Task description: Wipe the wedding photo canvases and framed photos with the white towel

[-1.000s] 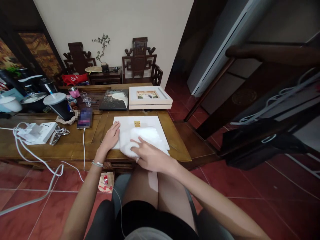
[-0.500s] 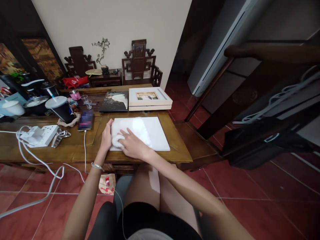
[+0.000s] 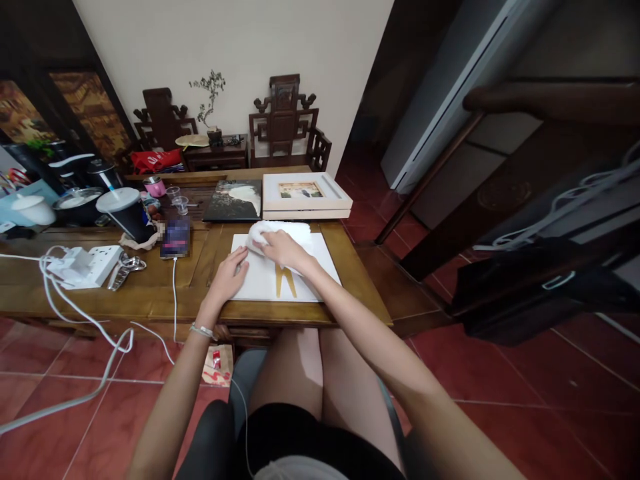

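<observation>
A white board [image 3: 320, 280] lies flat near the table's front edge, with a golden-yellow shape like two legs [image 3: 285, 283] showing on its lower half. My right hand [image 3: 287, 252] is closed on a white cloth [image 3: 295, 232], a bunched part of which sits under my fingers. The cloth covers the upper part of the board and hides what is beneath it. Against the board's left side rests my left hand [image 3: 230, 275], open, its fingers stretched over the edge.
Behind the board are a dark picture panel [image 3: 233, 201] and a pale framed picture box [image 3: 306, 197]. On the left stand a phone [image 3: 175, 239] with a cable, a lidded cup [image 3: 127, 213] and a power strip [image 3: 103, 263] with loose cords. A wooden chair [image 3: 450, 200] stands at right.
My right hand has moved the cloth up and to the right, away from the board's front, uncovering the golden shape. The left hand now lies over the board's left edge.
</observation>
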Demonstrator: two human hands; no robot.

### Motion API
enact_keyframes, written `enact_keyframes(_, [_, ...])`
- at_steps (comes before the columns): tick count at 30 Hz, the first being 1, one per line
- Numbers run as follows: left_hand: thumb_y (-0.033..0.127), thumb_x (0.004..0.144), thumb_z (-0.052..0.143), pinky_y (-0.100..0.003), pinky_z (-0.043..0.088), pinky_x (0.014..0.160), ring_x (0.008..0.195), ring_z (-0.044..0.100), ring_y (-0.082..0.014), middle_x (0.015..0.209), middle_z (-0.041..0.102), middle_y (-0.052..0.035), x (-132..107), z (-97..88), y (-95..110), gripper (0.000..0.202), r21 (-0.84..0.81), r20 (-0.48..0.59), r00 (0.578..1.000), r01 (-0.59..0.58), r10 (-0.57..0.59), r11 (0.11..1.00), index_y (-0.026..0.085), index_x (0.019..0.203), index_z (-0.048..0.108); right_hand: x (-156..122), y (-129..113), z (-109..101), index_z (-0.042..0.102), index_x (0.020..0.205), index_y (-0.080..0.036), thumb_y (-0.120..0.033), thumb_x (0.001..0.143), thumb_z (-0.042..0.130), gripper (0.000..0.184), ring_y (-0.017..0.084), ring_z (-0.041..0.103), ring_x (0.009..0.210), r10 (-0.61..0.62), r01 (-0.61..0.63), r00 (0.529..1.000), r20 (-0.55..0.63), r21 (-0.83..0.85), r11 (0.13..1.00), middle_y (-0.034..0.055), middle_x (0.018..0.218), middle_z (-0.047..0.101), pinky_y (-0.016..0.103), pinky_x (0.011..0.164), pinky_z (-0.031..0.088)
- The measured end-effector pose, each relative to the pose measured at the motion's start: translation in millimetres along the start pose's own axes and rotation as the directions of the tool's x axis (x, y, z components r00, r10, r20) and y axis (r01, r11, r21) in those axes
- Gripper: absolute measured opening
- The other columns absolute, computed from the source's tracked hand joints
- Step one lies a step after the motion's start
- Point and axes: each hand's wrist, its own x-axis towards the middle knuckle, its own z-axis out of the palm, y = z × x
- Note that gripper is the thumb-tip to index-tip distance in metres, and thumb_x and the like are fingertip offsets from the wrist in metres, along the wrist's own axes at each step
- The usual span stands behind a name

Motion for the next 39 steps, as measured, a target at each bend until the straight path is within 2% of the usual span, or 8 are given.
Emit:
enact_keyframes(8, [0.026, 0.085, 0.047, -0.042, 0.037, 0.110, 0.123, 0.054, -0.0257, 0.128, 0.062, -0.0122, 2, -2.6, 2, 0.039, 0.000, -0.006, 1.000, -0.016, 0.016, 1.000, 0.013, 0.119, 0.064, 53, -22, 16, 0.063, 0.108, -0.014, -0.037, 0.098, 0.033, 0.039, 0.028, 0.061, 0.103, -0.037, 0.038, 0.999, -0.027, 0.033, 0.999, 0.0140, 0.113, 0.068, 0.031, 0.087, 0.042])
enact_keyframes(12, [0.029, 0.086, 0.048, -0.043, 0.033, 0.112, 0.128, 0.050, -0.0248, 0.134, 0.058, -0.0103, 1, -1.0, 0, 0.039, -0.018, -0.022, 1.000, -0.001, 0.001, 1.000, 0.016, 0.120, 0.063, 38, 10, 0, 0.063, 0.109, -0.012, -0.040, 0.097, 0.036, 0.041, 0.029, 0.062, 0.100, 0.040, -0.039, 0.999, -0.027, 0.003, 0.999, 0.0167, 0.112, 0.067, 0.033, 0.084, 0.044])
enact_keyframes(18, [0.037, 0.086, 0.052, -0.043, 0.032, 0.113, 0.130, 0.048, -0.0259, 0.136, 0.056, -0.0135, 0, 0.3, -1, 0.043, -0.034, -0.026, 1.000, -0.004, 0.003, 0.999, 0.014, 0.121, 0.061, -34, 76, -18, 0.063, 0.100, -0.010, -0.030, 0.098, 0.034, 0.035, 0.033, 0.062, 0.101, 0.133, -0.137, 0.990, -0.057, -0.083, 0.987, 0.0196, 0.101, 0.069, 0.040, 0.089, 0.043])
enact_keyframes(21, [0.036, 0.085, 0.052, -0.044, 0.032, 0.113, 0.131, 0.047, -0.0266, 0.137, 0.054, -0.0147, 0, 0.7, -1, 0.045, -0.031, -0.016, 1.000, -0.009, 0.008, 0.999, 0.013, 0.123, 0.060, -90, 75, -12, 0.062, 0.090, -0.014, -0.022, 0.092, 0.042, 0.022, 0.033, 0.057, 0.113, 0.057, -0.060, 0.998, -0.030, -0.104, 0.993, 0.0157, 0.103, 0.069, 0.042, 0.097, 0.039])
enact_keyframes(24, [0.036, 0.086, 0.052, -0.044, 0.031, 0.114, 0.132, 0.045, -0.0270, 0.138, 0.053, -0.0162, 0, 1.3, 0, 0.046, -0.032, -0.017, 1.000, -0.012, 0.011, 0.999, 0.011, 0.123, 0.059, -144, 57, -6, 0.060, 0.081, -0.018, -0.010, 0.084, 0.042, 0.020, 0.031, 0.046, 0.128, -0.160, 0.158, 0.987, -0.012, -0.077, 0.984, 0.0121, 0.109, 0.067, 0.045, 0.105, 0.033])
enact_keyframes(27, [0.037, 0.086, 0.051, -0.045, 0.030, 0.114, 0.133, 0.044, -0.0279, 0.138, 0.053, -0.0172, 0, 1.5, 1, 0.047, -0.034, -0.015, 1.000, -0.014, 0.013, 0.999, 0.010, 0.124, 0.059, -171, 47, -5, 0.058, 0.076, -0.022, -0.008, 0.080, 0.042, 0.022, 0.030, 0.048, 0.127, -0.214, 0.214, 0.977, 0.001, -0.020, 0.977, 0.0082, 0.099, 0.069, 0.046, 0.107, 0.033])
enact_keyframes(33, [0.039, 0.087, 0.051, -0.043, 0.030, 0.114, 0.133, 0.044, -0.0261, 0.140, 0.051, -0.0160, -1, -0.2, 1, 0.047, -0.015, 0.003, 1.000, -0.015, 0.015, 1.000, 0.012, 0.125, 0.058, -117, 72, -6, 0.059, 0.082, -0.021, -0.018, 0.088, 0.043, 0.018, 0.029, 0.065, 0.092, -0.094, 0.092, 0.995, -0.033, -0.046, 0.995, 0.0039, 0.070, 0.065, 0.043, 0.100, 0.039])
enact_keyframes(39, [0.037, 0.085, 0.054, -0.044, 0.031, 0.114, 0.131, 0.047, -0.0252, 0.138, 0.054, -0.0125, -1, -1.2, -1, 0.044, -0.035, -0.011, 1.000, -0.010, 0.010, 0.999, 0.016, 0.123, 0.060, -48, 85, 7, 0.062, 0.096, -0.013, -0.022, 0.093, 0.040, 0.024, 0.030, 0.061, 0.107, -0.068, 0.059, 0.991, -0.117, -0.078, 0.995, 0.0137, 0.103, 0.070, 0.052, 0.106, 0.027])
